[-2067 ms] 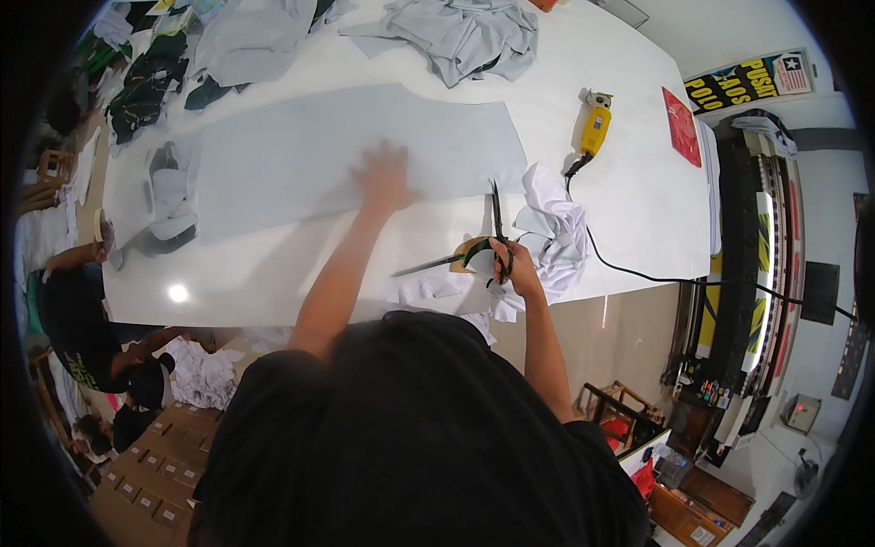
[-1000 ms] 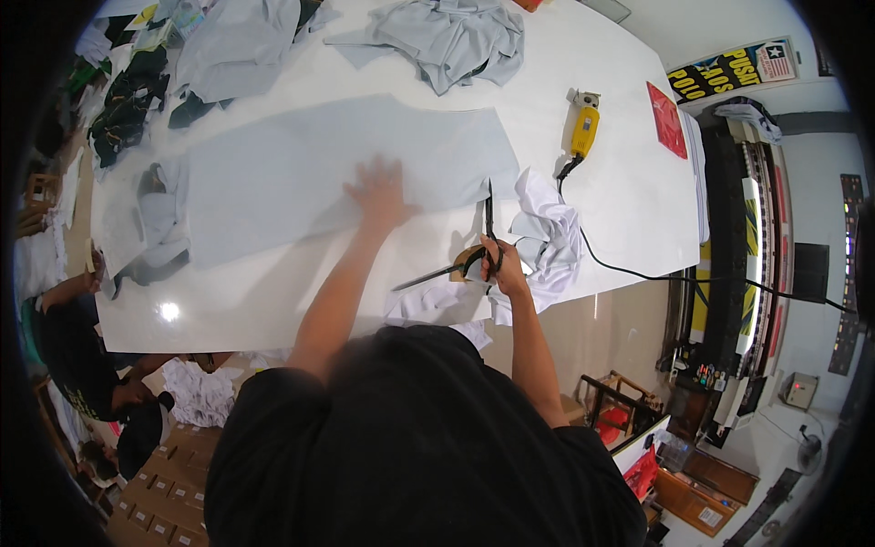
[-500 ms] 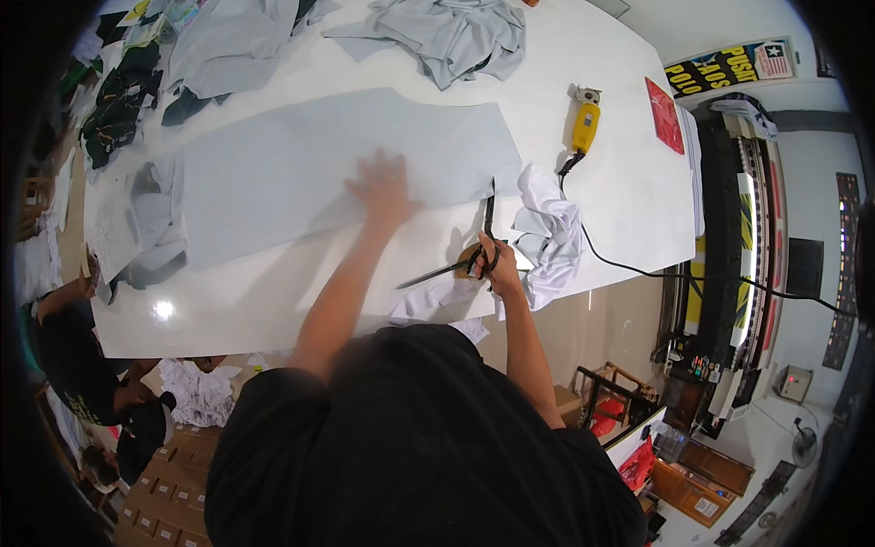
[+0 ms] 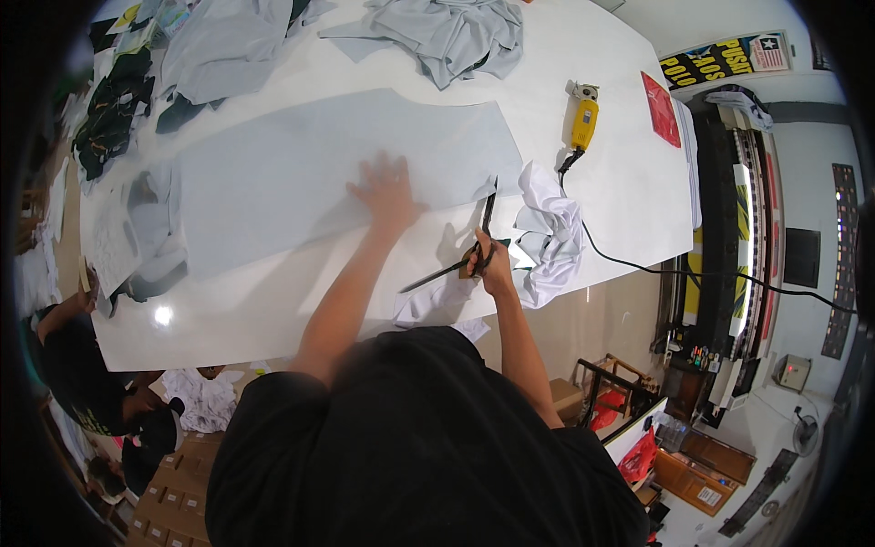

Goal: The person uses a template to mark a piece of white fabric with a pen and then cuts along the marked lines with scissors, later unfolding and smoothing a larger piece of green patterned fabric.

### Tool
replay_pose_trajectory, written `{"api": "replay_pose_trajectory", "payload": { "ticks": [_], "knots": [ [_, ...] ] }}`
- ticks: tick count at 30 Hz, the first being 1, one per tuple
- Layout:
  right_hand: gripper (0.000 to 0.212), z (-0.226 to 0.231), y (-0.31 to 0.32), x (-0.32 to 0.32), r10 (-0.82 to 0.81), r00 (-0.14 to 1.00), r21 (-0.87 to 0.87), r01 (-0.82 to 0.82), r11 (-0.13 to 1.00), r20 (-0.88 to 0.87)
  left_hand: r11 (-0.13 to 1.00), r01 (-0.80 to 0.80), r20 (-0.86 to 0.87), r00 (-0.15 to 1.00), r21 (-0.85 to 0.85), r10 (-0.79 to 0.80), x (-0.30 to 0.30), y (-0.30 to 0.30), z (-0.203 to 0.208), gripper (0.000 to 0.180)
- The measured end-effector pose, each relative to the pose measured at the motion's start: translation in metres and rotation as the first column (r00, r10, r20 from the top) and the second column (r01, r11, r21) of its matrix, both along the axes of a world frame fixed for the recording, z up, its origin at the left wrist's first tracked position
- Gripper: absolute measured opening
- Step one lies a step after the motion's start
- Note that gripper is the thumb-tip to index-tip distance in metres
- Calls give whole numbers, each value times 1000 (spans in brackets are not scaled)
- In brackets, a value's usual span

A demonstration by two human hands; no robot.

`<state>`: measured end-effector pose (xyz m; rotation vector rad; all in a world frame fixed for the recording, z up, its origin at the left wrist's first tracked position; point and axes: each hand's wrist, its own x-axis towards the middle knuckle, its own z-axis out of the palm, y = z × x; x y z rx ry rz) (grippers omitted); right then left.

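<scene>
A large light grey fabric panel lies spread on the white table. Resting on it with fingers spread is my left hand, a little blurred. My right hand grips dark-handled scissors just off the panel's near right edge. Their upper blade points away from me and its tip is at that edge, near a small raised fold. From beside the right hand a second dark, blade-like bar runs toward the lower left; whether it belongs to the scissors I cannot tell. White crumpled cloth lies right of the hand.
A yellow corded cutting tool stands beyond the white cloth, its black cable crossing the table's right side. Grey cloth heaps and dark scraps lie at the back and left. At the left edge is another person.
My left hand has settled and its fingers show more clearly. The right hand and scissors have shifted only slightly. The person at the left has moved a little toward the right.
</scene>
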<state>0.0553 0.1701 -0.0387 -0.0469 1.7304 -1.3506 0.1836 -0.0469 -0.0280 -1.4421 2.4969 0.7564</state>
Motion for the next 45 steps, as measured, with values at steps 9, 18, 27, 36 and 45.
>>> {"api": "replay_pose_trajectory", "payload": {
  "ticks": [9,18,27,36,45],
  "knots": [
    [47,10,-21,-7,-36,999,12,36,999,-30,1000,0,1,1000,6,0,-1,-1,3,111],
    [45,0,-32,7,-111,994,-11,110,994,-26,1000,2,-21,1000,-9,-3,0,0,-1,111],
    [46,-7,-54,27,-240,971,-51,238,970,-26,1000,-3,-56,998,-27,1,2,0,-4,111],
    [50,0,-74,22,-295,955,-83,296,951,24,1000,18,-40,999,-21,-18,2,-1,-4,112],
    [49,-17,-90,21,-365,931,-153,365,918,31,1000,25,-31,999,-17,-26,1,-1,-3,112]
  ]
}}
